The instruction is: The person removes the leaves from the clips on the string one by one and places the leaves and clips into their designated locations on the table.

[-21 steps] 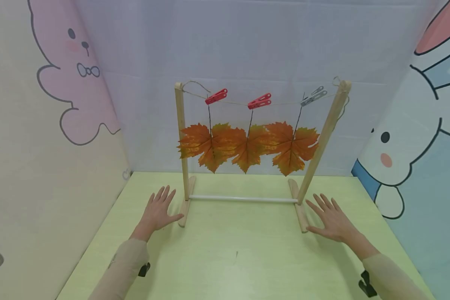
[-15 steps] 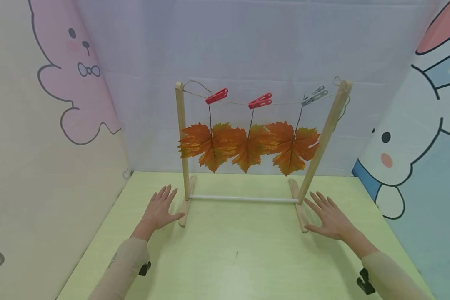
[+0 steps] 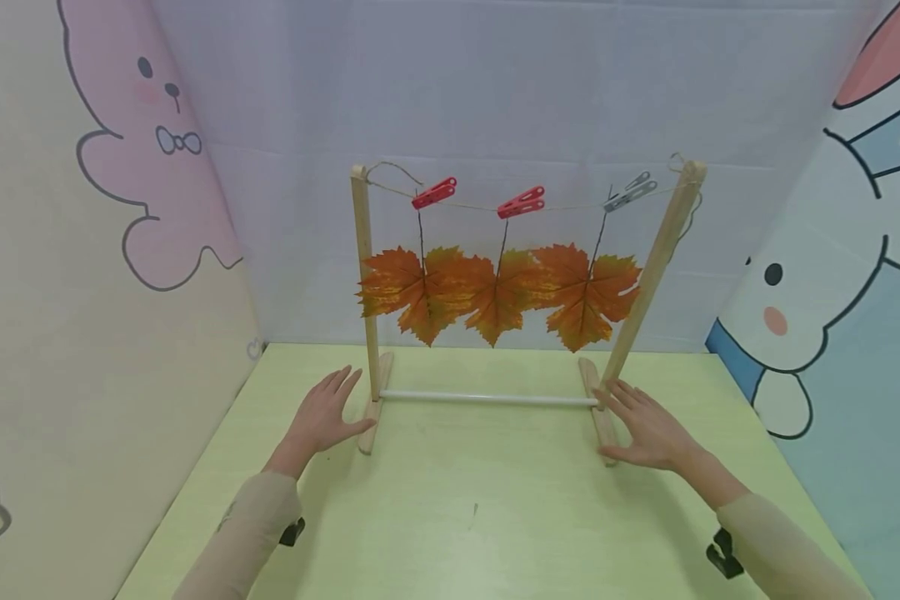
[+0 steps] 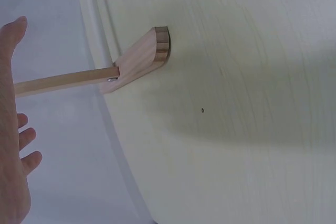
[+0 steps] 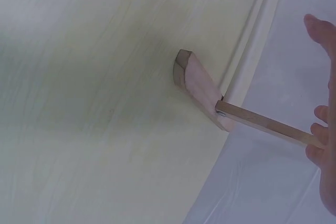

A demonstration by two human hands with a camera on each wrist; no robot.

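A wooden stand with two posts, the left post and the right post, stands on the table. A string runs between their tops. Two red clothespins and a grey clothespin hold three orange artificial leaves by their stems. My left hand is just left of the left foot, fingers extended, thumb overlapping the foot in the head view. My right hand is beside the right post's base, fingers extended, fingertips overlapping the post. Neither hand holds anything.
A white rod joins the two feet low down. The light yellow table extends in front of the stand. A pale cloth wall hangs behind, with cartoon-printed walls at left and right.
Both hands have moved inward and slightly forward toward the stand, the right hand further, its fingers now overlapping the right post. The stand and the leaves stay in place.
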